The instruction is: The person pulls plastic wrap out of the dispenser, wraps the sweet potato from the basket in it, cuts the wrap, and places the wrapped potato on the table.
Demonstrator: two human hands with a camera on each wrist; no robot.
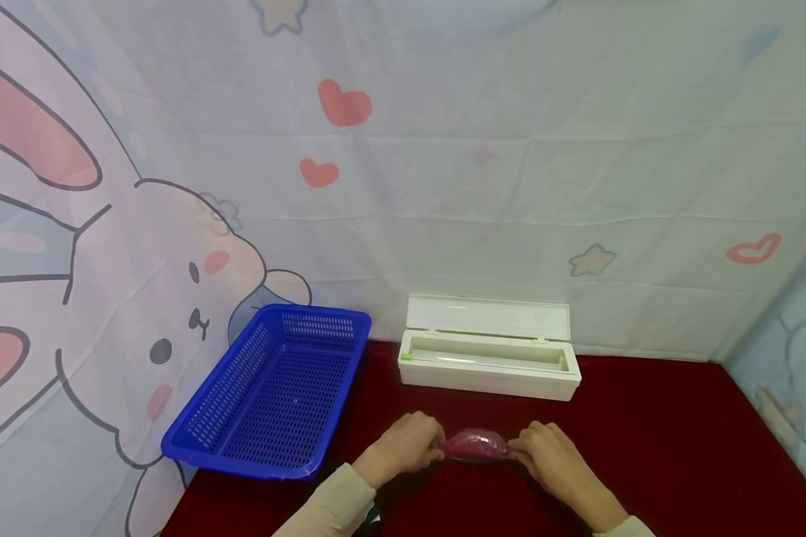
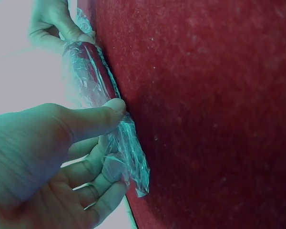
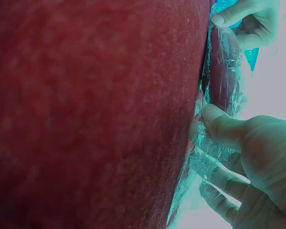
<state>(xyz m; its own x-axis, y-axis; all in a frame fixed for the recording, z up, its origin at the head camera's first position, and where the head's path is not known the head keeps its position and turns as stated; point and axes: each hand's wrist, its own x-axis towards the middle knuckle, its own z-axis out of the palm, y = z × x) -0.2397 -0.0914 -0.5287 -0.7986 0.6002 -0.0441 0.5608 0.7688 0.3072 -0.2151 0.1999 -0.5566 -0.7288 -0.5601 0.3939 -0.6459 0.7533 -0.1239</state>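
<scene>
A smooth, oblong, reddish-purple item (image 1: 475, 445) lies wrapped in clear cling film between my two hands; wrinkled film hides its exact kind. My left hand (image 1: 411, 442) pinches the film at the item's left end. In the left wrist view, a loose tail of cling film (image 2: 136, 160) hangs past the thumb and fingers. At the other end, my right hand (image 1: 549, 456) pinches the gathered film between thumb and fingertips. More crinkled film spreads below that thumb in the right wrist view. The wrapped item is held low, close over the dark red cloth (image 1: 651, 440).
A white cling film dispenser box (image 1: 490, 379) stands at the back, its lid (image 1: 489, 317) raised and a roll inside. To the left sits a blue slotted plastic basket (image 1: 177, 446). A printed curtain (image 1: 457, 179) hangs behind the table.
</scene>
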